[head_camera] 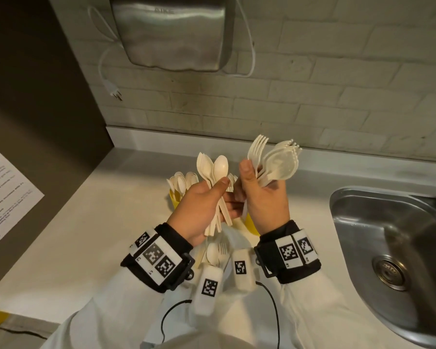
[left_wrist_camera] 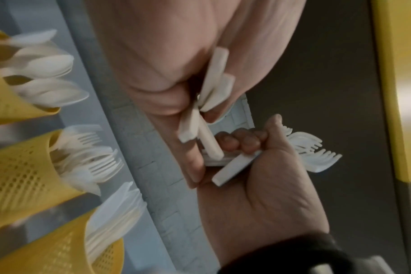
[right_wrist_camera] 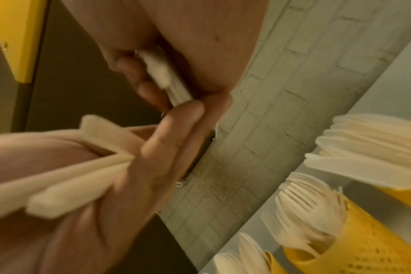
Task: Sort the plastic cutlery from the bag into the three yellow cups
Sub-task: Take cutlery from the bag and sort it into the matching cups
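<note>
My left hand (head_camera: 209,197) grips a bundle of white plastic spoons (head_camera: 218,168) by the handles, bowls up. My right hand (head_camera: 259,195) grips a fan of white forks (head_camera: 272,159), tines up. Both hands are raised close together above the counter, fingers nearly touching. Behind them stand yellow perforated cups: one with spoons (head_camera: 175,199), another mostly hidden (head_camera: 252,224). The left wrist view shows all three: the spoon cup (left_wrist_camera: 5,100), the fork cup (left_wrist_camera: 19,176), the knife cup (left_wrist_camera: 59,250). The clear bag (head_camera: 218,251) with more cutlery lies below my wrists.
A steel sink (head_camera: 393,248) is set into the white counter (head_camera: 98,222) to the right. A brick wall with a metal dispenser (head_camera: 171,31) and a dangling plug (head_camera: 113,90) rises behind. A dark cabinet with a paper notice (head_camera: 5,192) stands at left.
</note>
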